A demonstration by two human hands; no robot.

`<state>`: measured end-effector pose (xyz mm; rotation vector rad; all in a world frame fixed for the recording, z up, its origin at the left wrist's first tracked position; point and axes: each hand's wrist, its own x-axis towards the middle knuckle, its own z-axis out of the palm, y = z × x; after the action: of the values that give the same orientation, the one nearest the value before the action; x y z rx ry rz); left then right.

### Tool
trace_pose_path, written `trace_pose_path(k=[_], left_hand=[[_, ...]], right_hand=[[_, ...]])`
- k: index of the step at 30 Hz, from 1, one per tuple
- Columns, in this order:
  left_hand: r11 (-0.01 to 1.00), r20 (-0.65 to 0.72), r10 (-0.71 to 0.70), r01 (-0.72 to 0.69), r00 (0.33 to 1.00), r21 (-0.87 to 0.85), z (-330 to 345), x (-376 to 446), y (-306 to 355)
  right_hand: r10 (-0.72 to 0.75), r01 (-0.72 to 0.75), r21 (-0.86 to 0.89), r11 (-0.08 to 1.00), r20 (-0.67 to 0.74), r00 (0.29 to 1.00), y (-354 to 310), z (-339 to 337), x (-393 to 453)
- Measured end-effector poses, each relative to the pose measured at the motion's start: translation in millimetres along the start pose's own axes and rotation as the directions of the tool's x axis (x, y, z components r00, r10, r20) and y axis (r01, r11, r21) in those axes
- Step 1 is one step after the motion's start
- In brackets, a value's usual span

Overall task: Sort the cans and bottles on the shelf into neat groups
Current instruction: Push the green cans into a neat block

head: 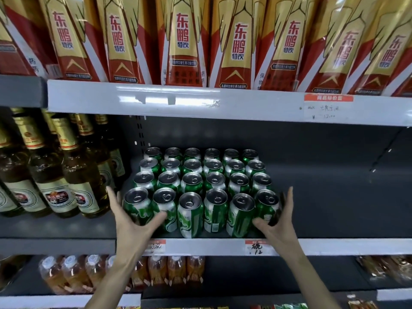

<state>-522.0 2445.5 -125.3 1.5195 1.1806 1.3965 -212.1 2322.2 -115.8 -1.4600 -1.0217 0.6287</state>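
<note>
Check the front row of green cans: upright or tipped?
Upright. All six front cans stand with pull-tab tops up, in line at the shelf edge; the hands bracket the row's ends.

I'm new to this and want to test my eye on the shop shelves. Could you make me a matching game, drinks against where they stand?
Things:
1. green cans
2. brown glass bottles
3. red and gold cartons
4. orange drink bottles

Places:
A. top shelf
B. bottom shelf
C. middle shelf, left side
D. middle shelf, between the two hands

Pairs: 1-D, 2-C, 3-A, 4-B
</note>
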Motion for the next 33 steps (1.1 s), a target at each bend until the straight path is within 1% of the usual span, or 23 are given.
trace_pose_path(k=[3,5,10,15,21,29,33], left_hand=[[0.986,-0.019,0.078,-0.075,0.997,0.152,10.7,-7.6,-6.1],[0.967,-0.041,0.099,-0.086,0.994,0.241,17.2,-11.0,-11.0],[0.924,-0.092,0.174,-0.131,0.98,0.359,30.0,-12.9,-21.5],[0.921,-0.099,0.162,-0.115,0.982,0.372,31.4,-9.8,-23.2],[0.911,-0.134,0.187,-0.121,0.973,0.394,29.6,-1.7,-25.5],[0.898,-0.115,0.191,-0.127,0.975,0.42,28.0,0.0,-26.5],[0.911,-0.104,0.181,-0.127,0.978,0.391,23.0,-2.9,-22.7]], right_hand=[[0.031,-0.032,-0.049,0.998,-0.012,0.999,5.1,13.2,-1.5],[0.034,-0.036,-0.064,0.997,-0.027,0.999,3.5,23.3,-1.5],[0.003,-0.01,-0.079,0.997,-0.094,0.996,0.4,32.0,-1.0],[0.01,-0.018,-0.06,0.998,-0.128,0.992,1.4,36.5,-0.2],[-0.014,0.006,-0.043,0.999,-0.183,0.983,5.1,39.2,2.4],[-0.036,0.018,-0.095,0.995,-0.185,0.982,9.6,37.8,3.7],[-0.047,0.036,-0.068,0.997,-0.173,0.984,7.2,36.2,2.1]])
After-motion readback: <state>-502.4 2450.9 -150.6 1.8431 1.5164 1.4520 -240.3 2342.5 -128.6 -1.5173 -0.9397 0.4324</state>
